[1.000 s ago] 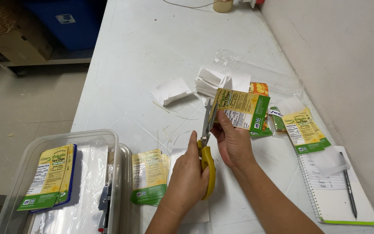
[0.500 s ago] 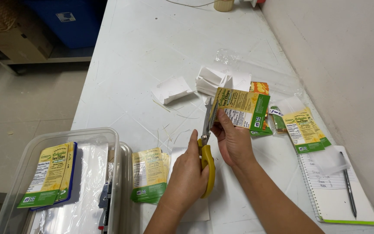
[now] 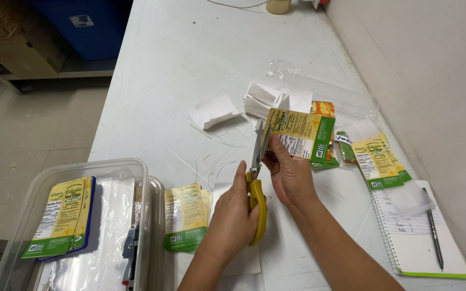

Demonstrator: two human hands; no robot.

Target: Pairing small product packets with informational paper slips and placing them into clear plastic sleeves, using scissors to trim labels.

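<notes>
Basically, little movement across the last second.

Left hand (image 3: 232,213): wrapped around the yellow handles of the scissors (image 3: 255,183), fingers pressed together through the loops; blades point up and away, along the left edge of the label.

Right hand (image 3: 289,172): pinching the printed label (image 3: 297,133) at its lower left corner, thumb on top, fingers under it; label held up off the counter (image 3: 179,64), tilted slightly.

Label position: centre of view, just in front of the loose white paper pieces (image 3: 265,99), above a small stack of similar labels (image 3: 324,156) on the counter.

Change: hands, scissors and label sit in almost the same place as a second ago and half a second ago; blades at the same edge, no visible new offcut. Reads as a slow trim along the label's left side, cut still in progress rather than finished.

Offcuts: thin pale slivers scattered on the counter near the blades.

Nearby left: clear plastic bin (image 3: 22,226) holding more labels and clear bags; another label stack (image 3: 185,215) just beside it.

Nearby right: one label in a clear sleeve (image 3: 379,160), a spiral notebook (image 3: 413,242) with a pen (image 3: 434,231) on it.
</notes>
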